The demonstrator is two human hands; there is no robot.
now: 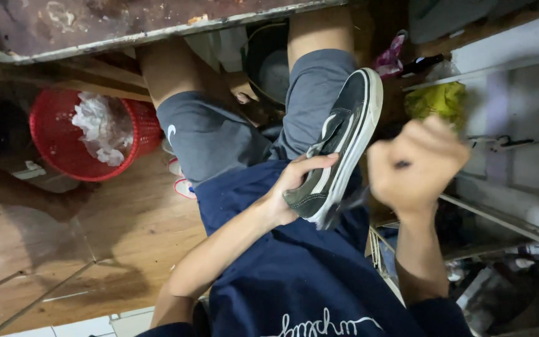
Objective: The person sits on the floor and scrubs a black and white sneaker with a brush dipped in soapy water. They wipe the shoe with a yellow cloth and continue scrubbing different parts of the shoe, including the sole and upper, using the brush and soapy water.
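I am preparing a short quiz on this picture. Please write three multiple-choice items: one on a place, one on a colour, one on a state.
1. Where is the basket?
A. on the floor at the left
B. on the person's lap
C. on the shelf at the right

2. What colour is the basket?
A. blue
B. red
C. white

3. How is the shoe held?
A. by both hands
B. by the left hand alone
C. by no hand

Answers:
1 A, it stands on the wooden floor.
2 B, its mesh wall is red.
3 B, the blurred right hand is clenched beside it.
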